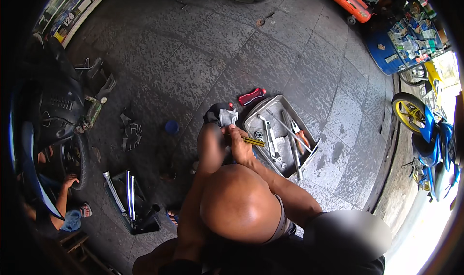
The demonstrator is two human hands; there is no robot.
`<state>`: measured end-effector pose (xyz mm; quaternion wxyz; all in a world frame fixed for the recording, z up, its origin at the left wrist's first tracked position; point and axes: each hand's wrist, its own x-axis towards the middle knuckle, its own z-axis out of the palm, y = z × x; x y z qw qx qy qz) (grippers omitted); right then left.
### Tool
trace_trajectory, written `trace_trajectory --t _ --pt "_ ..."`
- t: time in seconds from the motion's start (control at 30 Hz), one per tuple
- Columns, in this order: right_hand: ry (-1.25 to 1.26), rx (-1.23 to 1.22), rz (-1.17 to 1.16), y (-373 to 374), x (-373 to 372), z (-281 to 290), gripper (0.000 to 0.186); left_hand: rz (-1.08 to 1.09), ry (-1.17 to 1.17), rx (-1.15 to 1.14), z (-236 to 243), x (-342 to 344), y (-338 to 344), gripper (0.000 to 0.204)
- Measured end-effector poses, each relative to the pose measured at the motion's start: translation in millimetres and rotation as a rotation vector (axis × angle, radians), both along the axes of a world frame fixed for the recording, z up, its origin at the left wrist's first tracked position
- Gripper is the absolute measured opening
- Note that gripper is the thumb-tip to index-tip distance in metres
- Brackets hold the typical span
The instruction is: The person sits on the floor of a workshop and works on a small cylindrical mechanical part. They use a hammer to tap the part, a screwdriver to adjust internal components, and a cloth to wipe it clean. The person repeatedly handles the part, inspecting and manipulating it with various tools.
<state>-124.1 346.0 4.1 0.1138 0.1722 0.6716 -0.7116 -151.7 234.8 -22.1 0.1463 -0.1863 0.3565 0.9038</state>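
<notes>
On a dark tiled floor [208,57], the person's two hands meet just beyond the knee, around a small silver-grey metal part [228,116] with a black piece [211,114] next to it. The left hand [211,147] is close under the metal part, but it is blurred, so I cannot tell how its fingers are set. The right hand [238,140] is closed around a yellow-and-black tool [254,141], which sticks out toward the right, while its fingertips reach up to the lower edge of the metal part. Just to the right, a grey tray [276,102] lies at a slant and holds wrenches, long metal bars, a small round metal part [259,135] near its left side, and pliers [300,136] with orange handles. A red object [252,96] lies on the floor just beyond the tray's upper left corner. Left of the hands sits a round blue object [171,126], and farther left is a dark, irregular part [131,134]. Toward the lower left, a black tray [150,225] carries long chrome tubes [129,195]. At the far left, a co-worker's hand [71,179] is against a black tyre [83,161]. At the right stands a blue motorcycle [430,147] with a yellow wheel, and above it a blue drum [382,50] heaped with bottles.
</notes>
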Motion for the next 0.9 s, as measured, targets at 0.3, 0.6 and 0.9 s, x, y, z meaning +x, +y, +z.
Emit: trace_trajectory --t 0.3,0.6,0.9 --pt "0.430 1.632 0.560 258.6 79.2 -191.4 0.022 0.160 0.126 -0.923 -45.1 -14.0 -18.4 0.032" --pt "0.319 0.428 0.303 37.7 13.2 -18.4 0.062 0.234 -0.089 -0.300 -51.8 20.9 -2.8 0.023" --pt "0.280 0.432 0.367 -69.0 -89.5 -65.0 0.062 0.153 -0.127 0.078 22.0 31.1 -29.9 0.083"
